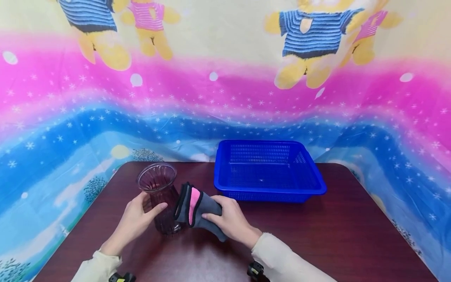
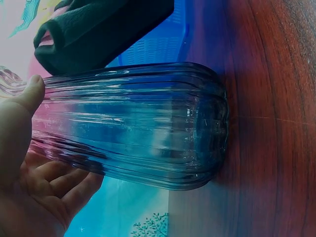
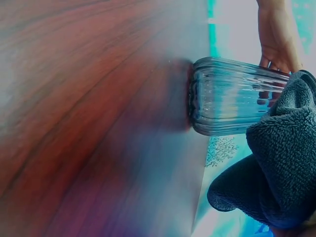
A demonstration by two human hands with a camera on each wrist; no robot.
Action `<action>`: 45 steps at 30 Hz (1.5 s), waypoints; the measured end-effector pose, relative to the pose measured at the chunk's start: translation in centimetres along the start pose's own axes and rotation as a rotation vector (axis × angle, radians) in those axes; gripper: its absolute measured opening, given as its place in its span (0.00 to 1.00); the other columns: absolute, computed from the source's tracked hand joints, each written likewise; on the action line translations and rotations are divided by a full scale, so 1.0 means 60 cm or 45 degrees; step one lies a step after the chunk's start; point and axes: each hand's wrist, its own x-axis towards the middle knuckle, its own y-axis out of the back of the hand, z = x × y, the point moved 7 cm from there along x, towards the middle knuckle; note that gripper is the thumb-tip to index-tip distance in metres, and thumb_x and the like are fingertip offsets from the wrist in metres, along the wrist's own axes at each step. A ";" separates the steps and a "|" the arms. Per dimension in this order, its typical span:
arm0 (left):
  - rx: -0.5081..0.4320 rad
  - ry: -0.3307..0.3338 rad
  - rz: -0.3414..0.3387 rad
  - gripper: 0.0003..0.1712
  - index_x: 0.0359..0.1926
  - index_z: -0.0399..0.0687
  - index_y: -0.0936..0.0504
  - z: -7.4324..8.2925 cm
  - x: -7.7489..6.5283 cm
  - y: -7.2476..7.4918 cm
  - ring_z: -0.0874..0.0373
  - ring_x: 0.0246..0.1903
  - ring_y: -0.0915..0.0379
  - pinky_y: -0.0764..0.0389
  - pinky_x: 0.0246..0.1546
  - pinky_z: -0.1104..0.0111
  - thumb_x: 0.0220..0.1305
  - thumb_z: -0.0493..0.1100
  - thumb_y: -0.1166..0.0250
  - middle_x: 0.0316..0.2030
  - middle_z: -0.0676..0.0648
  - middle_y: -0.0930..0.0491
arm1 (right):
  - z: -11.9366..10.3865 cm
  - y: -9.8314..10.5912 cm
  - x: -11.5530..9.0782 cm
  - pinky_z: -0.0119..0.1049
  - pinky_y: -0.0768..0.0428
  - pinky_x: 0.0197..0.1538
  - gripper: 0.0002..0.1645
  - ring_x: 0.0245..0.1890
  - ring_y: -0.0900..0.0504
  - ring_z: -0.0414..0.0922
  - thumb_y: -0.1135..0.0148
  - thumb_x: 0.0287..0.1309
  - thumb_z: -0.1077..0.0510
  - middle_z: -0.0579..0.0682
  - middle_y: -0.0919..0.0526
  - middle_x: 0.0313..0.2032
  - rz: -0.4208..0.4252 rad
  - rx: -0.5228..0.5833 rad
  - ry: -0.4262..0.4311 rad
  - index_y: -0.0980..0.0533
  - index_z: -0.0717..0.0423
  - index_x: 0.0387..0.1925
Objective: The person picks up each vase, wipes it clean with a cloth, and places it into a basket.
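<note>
Vase (image 1: 168,216) held by left hand (image 1: 135,215) | right hand (image 1: 232,219) grips cloth (image 1: 208,208) | basket (image 1: 267,190) near far edge of table (image 1: 352,223), room rightward

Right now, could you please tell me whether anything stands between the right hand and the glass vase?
Only the grey cloth does: the right hand holds it, with its trimmed end toward the glass vase. Whether they touch is unclear. The left hand grips the vase's opposite side; the blue basket stands farther back.

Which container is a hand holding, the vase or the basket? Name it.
The see-through ribbed vase: the left hand grips it. The blue basket stands farther back and is not held.
</note>
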 end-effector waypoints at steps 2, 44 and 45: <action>0.003 0.000 0.002 0.37 0.67 0.38 0.29 0.000 -0.001 0.000 0.37 0.59 0.20 0.17 0.56 0.50 0.66 0.54 0.31 0.58 0.30 0.20 | -0.003 -0.003 0.004 0.29 0.22 0.39 0.21 0.33 0.22 0.37 0.25 0.57 0.49 0.44 0.12 0.39 -0.003 0.007 -0.009 0.17 0.52 0.50; 0.023 -0.031 0.017 0.33 0.64 0.38 0.27 0.004 -0.001 0.001 0.41 0.54 0.17 0.15 0.53 0.53 0.66 0.53 0.31 0.54 0.32 0.16 | 0.007 -0.080 0.026 0.26 0.25 0.34 0.15 0.28 0.24 0.32 0.23 0.53 0.52 0.39 0.15 0.29 -0.175 -0.137 -0.065 0.16 0.49 0.42; 0.026 -0.031 0.018 0.33 0.64 0.38 0.27 0.004 -0.002 0.001 0.41 0.54 0.17 0.15 0.53 0.53 0.66 0.53 0.31 0.54 0.32 0.16 | 0.008 -0.081 0.025 0.26 0.25 0.34 0.15 0.28 0.24 0.32 0.23 0.53 0.52 0.39 0.16 0.29 -0.182 -0.144 -0.064 0.16 0.49 0.42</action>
